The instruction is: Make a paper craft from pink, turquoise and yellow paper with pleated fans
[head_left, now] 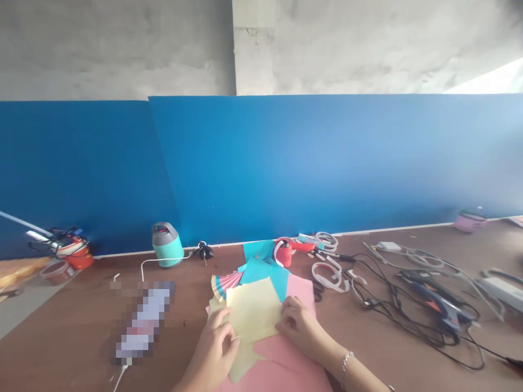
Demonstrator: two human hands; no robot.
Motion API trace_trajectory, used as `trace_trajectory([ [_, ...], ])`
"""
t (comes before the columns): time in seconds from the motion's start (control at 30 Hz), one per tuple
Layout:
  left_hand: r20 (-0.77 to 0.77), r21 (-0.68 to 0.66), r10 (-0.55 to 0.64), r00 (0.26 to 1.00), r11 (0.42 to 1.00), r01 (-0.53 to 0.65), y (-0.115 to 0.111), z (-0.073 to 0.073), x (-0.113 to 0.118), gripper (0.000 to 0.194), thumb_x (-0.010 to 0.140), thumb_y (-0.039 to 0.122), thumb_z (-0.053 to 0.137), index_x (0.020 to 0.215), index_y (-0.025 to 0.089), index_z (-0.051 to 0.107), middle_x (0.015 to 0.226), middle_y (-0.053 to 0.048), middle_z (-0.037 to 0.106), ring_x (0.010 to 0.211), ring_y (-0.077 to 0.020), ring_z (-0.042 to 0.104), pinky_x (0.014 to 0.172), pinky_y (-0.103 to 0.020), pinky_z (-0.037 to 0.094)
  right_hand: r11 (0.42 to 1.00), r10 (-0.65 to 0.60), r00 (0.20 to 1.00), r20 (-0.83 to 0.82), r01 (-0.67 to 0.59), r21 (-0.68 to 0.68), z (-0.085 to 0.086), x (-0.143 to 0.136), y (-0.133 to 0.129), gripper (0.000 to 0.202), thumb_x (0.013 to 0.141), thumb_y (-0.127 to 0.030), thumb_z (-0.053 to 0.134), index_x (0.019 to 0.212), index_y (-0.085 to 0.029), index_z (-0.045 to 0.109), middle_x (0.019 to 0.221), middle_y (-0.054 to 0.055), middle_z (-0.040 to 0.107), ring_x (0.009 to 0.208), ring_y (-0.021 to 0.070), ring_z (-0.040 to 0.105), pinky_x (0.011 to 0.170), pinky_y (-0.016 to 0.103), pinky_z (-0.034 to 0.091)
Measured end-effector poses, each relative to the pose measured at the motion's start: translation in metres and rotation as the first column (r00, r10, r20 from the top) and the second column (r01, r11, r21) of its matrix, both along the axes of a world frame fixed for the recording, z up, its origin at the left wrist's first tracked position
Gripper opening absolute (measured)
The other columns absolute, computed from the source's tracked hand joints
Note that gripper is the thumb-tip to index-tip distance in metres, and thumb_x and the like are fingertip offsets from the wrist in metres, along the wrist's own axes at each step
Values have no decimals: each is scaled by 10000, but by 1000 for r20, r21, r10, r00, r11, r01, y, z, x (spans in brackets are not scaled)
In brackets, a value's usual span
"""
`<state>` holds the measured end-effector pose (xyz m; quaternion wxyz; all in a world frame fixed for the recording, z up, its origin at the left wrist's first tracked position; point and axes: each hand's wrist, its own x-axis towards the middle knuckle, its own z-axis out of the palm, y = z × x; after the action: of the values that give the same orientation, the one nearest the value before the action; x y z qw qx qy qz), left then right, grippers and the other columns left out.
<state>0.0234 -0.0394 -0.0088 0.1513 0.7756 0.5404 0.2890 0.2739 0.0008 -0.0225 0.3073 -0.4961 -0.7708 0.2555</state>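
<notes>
A pale yellow paper sheet [253, 310] lies between my hands, over pink paper [281, 373] and blue paper [267, 269]. At its left edge, my left hand [218, 343] has its fingers curled, thumb and forefinger near the lower left corner. My right hand [298, 324] pinches the sheet's right edge. Beyond the sheet's upper left corner, a pleated fan of pink, blue and cream paper [229, 283] rests on the stack. A red tape dispenser [286, 254] stands at the far end of the blue paper.
A pixelated phone-like object [145, 321] and a teal-and-grey container [168, 245] are on the left. White cables [329, 275], black cords [394, 305] and a blue-black tool [443, 310] spread rightward. A blue partition [286, 163] borders the brown table [81, 337].
</notes>
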Motion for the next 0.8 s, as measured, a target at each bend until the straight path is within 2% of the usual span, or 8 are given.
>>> trace_trajectory([
  [0.27, 22, -34, -37, 999, 999, 38, -1, 5, 0, 263, 836, 201, 466, 582, 198, 537, 1244, -111, 570, 1195, -279, 504, 948, -420, 459, 1000, -23, 998, 60, 23, 8, 1, 4, 5, 273, 703, -213, 619, 511, -196, 426, 777, 30, 512, 813, 191, 486, 720, 319, 418],
  [0.43, 25, -39, -29, 999, 999, 30, 0, 2, -2, 260, 838, 206, 469, 588, 197, 541, 1269, -109, 559, 1207, -283, 497, 951, -422, 457, 997, 71, 997, 9, -71, -6, 5, 11, 6, 148, 691, -199, 615, 588, -200, 509, 833, 38, 540, 822, 187, 497, 702, 306, 432],
  [0.6, 17, -43, -29, 999, 999, 30, 0, 0, -2, 243, 825, 175, 467, 590, 195, 526, 1268, -118, 557, 1207, -278, 495, 945, -426, 459, 997, 77, 996, 35, -77, 4, 10, 11, 5, 231, 741, -155, 506, 535, -201, 412, 816, 41, 526, 813, 179, 501, 724, 319, 430],
  [0.8, 32, -37, -28, 999, 999, 29, 1, -4, -2, 228, 825, 184, 470, 600, 200, 505, 1271, -123, 547, 1203, -264, 494, 944, -433, 460, 998, 56, 998, 21, -56, 11, 8, 9, 4, 201, 693, -126, 518, 542, -203, 409, 818, 41, 522, 822, 186, 504, 731, 323, 440],
])
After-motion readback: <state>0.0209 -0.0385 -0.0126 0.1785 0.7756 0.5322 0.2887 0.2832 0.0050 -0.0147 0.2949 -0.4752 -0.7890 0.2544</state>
